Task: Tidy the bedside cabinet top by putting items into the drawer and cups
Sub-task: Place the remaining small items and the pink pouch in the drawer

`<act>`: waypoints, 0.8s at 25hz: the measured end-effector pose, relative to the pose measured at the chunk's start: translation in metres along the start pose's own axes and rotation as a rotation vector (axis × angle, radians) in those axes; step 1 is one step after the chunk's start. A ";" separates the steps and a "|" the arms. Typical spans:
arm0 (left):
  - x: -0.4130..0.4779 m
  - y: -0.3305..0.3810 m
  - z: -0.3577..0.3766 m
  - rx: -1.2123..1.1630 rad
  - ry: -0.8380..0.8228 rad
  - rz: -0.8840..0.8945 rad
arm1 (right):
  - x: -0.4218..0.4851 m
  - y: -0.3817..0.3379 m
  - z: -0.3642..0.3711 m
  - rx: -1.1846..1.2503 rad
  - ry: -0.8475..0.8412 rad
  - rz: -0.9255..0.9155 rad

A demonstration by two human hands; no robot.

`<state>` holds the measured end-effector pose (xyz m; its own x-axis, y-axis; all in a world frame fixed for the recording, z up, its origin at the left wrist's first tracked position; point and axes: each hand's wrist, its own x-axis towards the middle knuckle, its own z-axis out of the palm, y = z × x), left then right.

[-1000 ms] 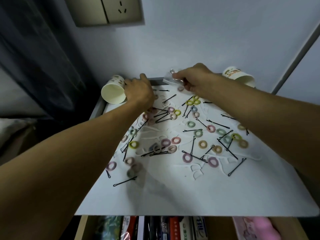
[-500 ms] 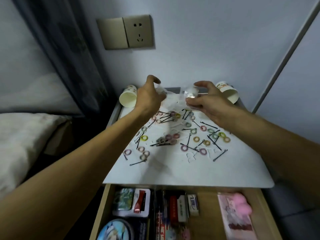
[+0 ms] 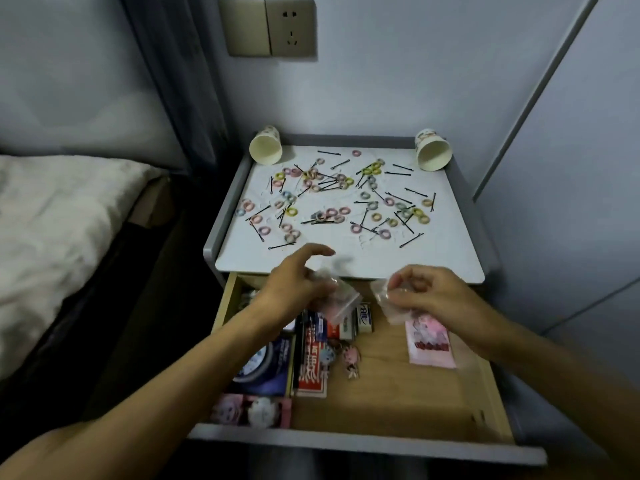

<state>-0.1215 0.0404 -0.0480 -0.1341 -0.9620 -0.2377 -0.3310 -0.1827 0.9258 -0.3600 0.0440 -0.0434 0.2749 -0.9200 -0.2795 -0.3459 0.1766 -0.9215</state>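
Change: my hands came near, off the cabinet top to above the drawer.
Left hand: pinching left clear bag.
Right hand: pinching right clear bag.
Meaning: both bags probably drop in next.

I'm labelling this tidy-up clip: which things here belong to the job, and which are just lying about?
Job: hair ties, hairpins, cabinet top, cup by the curtain, second cup, open drawer, small bag in left hand, other bag in right hand.
Lying about: wall socket, bed, curtain, pink booklet and card boxes in the drawer.
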 end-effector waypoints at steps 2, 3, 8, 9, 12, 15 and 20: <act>-0.001 -0.017 0.006 0.089 -0.034 -0.027 | -0.005 0.037 0.006 -0.040 -0.031 0.101; 0.001 -0.024 0.008 0.130 -0.038 -0.027 | -0.003 0.055 0.009 -0.055 -0.010 0.142; 0.006 -0.044 0.018 0.177 -0.063 -0.072 | 0.039 0.106 0.021 -0.265 0.130 0.109; 0.007 -0.047 0.018 0.180 -0.047 -0.089 | 0.046 0.111 0.024 -0.299 0.160 0.065; 0.014 -0.054 0.018 0.200 -0.003 -0.124 | 0.059 0.124 0.026 -0.480 0.228 -0.016; 0.020 -0.057 0.022 0.245 -0.003 -0.133 | 0.058 0.128 0.028 -0.828 0.236 -0.087; 0.021 -0.056 0.030 0.212 -0.051 -0.127 | 0.046 0.122 0.031 -1.057 0.259 -0.055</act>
<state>-0.1344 0.0364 -0.1134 -0.1241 -0.9216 -0.3677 -0.5362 -0.2495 0.8064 -0.3619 0.0340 -0.1774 0.1593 -0.9850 -0.0657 -0.9695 -0.1435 -0.1988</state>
